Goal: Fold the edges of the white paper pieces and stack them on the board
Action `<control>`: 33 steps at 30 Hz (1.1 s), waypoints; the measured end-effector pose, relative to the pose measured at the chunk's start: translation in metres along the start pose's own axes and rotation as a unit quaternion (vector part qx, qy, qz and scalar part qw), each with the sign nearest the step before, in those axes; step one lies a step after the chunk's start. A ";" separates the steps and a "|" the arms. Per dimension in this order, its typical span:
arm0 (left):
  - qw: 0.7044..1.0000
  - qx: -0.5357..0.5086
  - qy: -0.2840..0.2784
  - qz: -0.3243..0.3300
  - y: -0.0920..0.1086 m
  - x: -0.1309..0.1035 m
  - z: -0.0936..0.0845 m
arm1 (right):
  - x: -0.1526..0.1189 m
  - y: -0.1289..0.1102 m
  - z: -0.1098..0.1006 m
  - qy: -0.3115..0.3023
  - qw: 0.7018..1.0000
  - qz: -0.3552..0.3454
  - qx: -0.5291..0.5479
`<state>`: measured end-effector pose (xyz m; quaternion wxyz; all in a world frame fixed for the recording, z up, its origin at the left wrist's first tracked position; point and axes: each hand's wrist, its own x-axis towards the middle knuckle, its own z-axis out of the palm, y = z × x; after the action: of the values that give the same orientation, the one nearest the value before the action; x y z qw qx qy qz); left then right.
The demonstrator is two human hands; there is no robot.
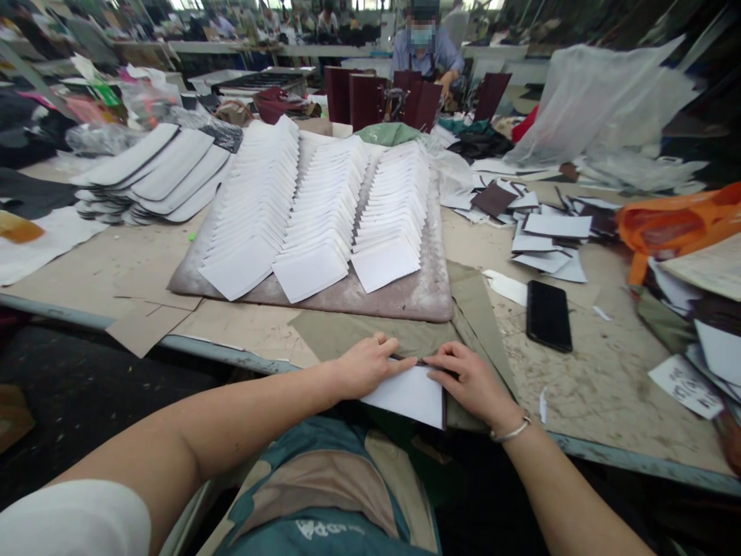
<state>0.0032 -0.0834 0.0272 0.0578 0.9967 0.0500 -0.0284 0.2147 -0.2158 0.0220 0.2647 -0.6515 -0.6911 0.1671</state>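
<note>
A white rectangular panel with a dark brown edge (408,395) lies at the table's front edge and juts out over it. My left hand (370,363) presses on its far edge, the index finger stretched along the dark strip there and the other fingers curled. At the right end of the same edge, my right hand (466,380) pinches the dark strip between thumb and fingers. Under the panel and both hands spreads an olive-green cloth (480,309). Just beyond, three rows of overlapping white pieces (312,270) lie on a brown board (405,301).
Rounded white panels (174,166) are stacked at the left. On the right lie a black phone (548,315), loose white and brown pieces (559,225), an orange bag (683,224) and clear plastic (602,100). Across the table a masked person (428,50) works behind dark red panels (367,100).
</note>
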 end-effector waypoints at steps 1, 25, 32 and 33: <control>1.000 -0.001 0.001 0.000 0.000 0.000 0.001 | 0.000 0.000 0.000 -0.004 1.000 -0.014 -0.008; 0.998 -0.019 0.057 -0.010 -0.001 -0.002 0.014 | -0.007 -0.028 0.006 -0.032 0.973 -0.036 -0.228; 0.996 -0.053 0.070 0.000 -0.010 -0.020 0.011 | -0.006 -0.051 0.002 -0.061 0.955 -0.027 -0.290; 0.996 -0.053 0.072 -0.001 -0.010 -0.022 0.011 | -0.007 -0.051 0.002 -0.061 0.953 -0.025 -0.295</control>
<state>-0.0200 -0.0773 0.0170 0.1065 0.9916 0.0568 0.0460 0.1719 -0.2274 0.0484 0.0223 -0.6714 -0.7407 -0.0115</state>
